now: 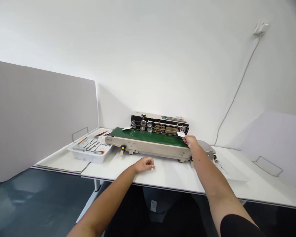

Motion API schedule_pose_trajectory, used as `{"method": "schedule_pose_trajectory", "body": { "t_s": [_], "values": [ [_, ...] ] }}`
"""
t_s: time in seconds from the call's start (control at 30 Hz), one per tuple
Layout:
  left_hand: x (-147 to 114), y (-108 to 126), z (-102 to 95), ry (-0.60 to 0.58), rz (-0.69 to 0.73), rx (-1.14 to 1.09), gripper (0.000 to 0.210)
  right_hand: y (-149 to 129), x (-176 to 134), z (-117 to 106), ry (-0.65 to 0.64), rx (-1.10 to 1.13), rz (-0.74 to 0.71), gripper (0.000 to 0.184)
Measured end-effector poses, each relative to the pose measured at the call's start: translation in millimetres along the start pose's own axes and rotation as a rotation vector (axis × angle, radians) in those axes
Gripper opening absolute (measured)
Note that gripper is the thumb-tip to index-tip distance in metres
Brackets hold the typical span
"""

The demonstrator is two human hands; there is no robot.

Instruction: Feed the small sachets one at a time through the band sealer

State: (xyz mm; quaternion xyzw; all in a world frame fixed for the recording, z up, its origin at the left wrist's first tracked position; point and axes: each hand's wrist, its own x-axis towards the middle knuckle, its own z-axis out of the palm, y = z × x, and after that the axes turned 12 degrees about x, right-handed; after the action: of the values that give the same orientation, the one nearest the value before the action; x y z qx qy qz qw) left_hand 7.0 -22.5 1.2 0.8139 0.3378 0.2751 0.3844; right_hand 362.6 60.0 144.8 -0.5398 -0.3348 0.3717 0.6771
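Observation:
On a long white table stands a band sealer (pixel 148 148) with a green conveyor belt (pixel 150 136) and a row of rollers behind it. My right hand (pixel 189 141) pinches a small white packet (pixel 181 134) at the right end of the rollers, over the belt. Another small white packet (pixel 127 128) lies at the belt's far left, beside the rollers. In front of the machine, my left hand (pixel 144 165) rests near the table's front edge. Its fingers are loosely bent and apart, and nothing shows in them.
Left of the sealer, a white plastic tray (pixel 88 156) holds several flat packets with dark and orange parts. Grey partition panels (pixel 44 115) stand at both sides. A cable (pixel 236 93) runs down the wall behind. More packets (pixel 219 166) lie partly hidden beyond my right forearm.

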Motion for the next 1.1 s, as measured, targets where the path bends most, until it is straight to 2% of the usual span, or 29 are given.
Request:
{"method": "schedule_pose_trajectory", "body": {
  "t_s": [0.07, 0.13, 0.2, 0.23, 0.3, 0.37, 0.47, 0.57, 0.7, 0.8, 0.9, 1.0, 1.03, 1.1],
  "values": [
    [-1.3, 0.0, -1.6, 0.087, 0.015, 0.198, 0.027, 5.9, -17.9, -1.1, 0.08, -0.062, -0.122, 0.026],
    [-4.7, -1.0, -3.2, 0.19, 0.018, 0.462, 0.018, 18.8, -47.0, -2.8, 0.129, -0.159, -0.352, 0.034],
    [-10.5, -3.4, -4.9, 0.263, 0.002, 0.706, 0.019, 41.8, -84.2, -3.4, 0.071, -0.254, -0.584, 0.038],
    [-14.1, -4.9, -5.9, 0.289, -0.021, 0.805, 0.025, 56.8, -103.5, -3.4, -0.005, -0.28, -0.64, 0.039],
    [-21.2, -7.6, -8.9, 0.336, -0.128, 0.949, 0.043, 91.1, -138.7, -4.0, -0.201, -0.308, -0.626, 0.039],
    [-26.1, -9.0, -13.3, 0.358, -0.291, 1.029, 0.059, 124.3, -163.9, -6.7, -0.357, -0.34, -0.545, 0.038],
    [-26.6, -8.1, -19.3, 0.314, -0.481, 1.059, 0.069, 157.6, -179.6, -13.6, -0.475, -0.387, -0.382, 0.034],
    [-22.2, -6.9, -20.8, 0.243, -0.541, 1.065, 0.072, 166.2, -179.5, -18.9, -0.494, -0.373, -0.275, 0.032],
    [-18.4, -6.6, -20.6, 0.171, -0.543, 1.085, 0.074, 158.7, -179.7, -19.7, -0.522, -0.371, -0.259, 0.032],
    [-20.5, -0.9, -21.3, 0.132, -0.454, 1.076, 0.074, 153.2, -183.4, -18.6, -0.538, -0.42, -0.3, 0.03],
    [-36.9, 16.7, -15.4, 0.054, -0.238, 0.966, 0.068, 151.3, -185.5, -17.1, -0.542, -0.458, -0.347, 0.028],
    [-79.2, 41.7, -0.3, 0.034, 0.104, 0.795, 0.053, 152.2, -186.0, -15.1, -0.551, -0.454, -0.346, 0.027],
    [-98.5, 48.5, 4.5, -0.001, 0.213, 0.74, 0.046, 152.3, -186.2, -14.8, -0.554, -0.437, -0.333, 0.027],
    [-139.6, 55.5, 8.3, -0.151, 0.381, 0.663, 0.04, 150.4, -186.7, -16.3, -0.563, -0.39, -0.311, 0.028]
  ]
}}
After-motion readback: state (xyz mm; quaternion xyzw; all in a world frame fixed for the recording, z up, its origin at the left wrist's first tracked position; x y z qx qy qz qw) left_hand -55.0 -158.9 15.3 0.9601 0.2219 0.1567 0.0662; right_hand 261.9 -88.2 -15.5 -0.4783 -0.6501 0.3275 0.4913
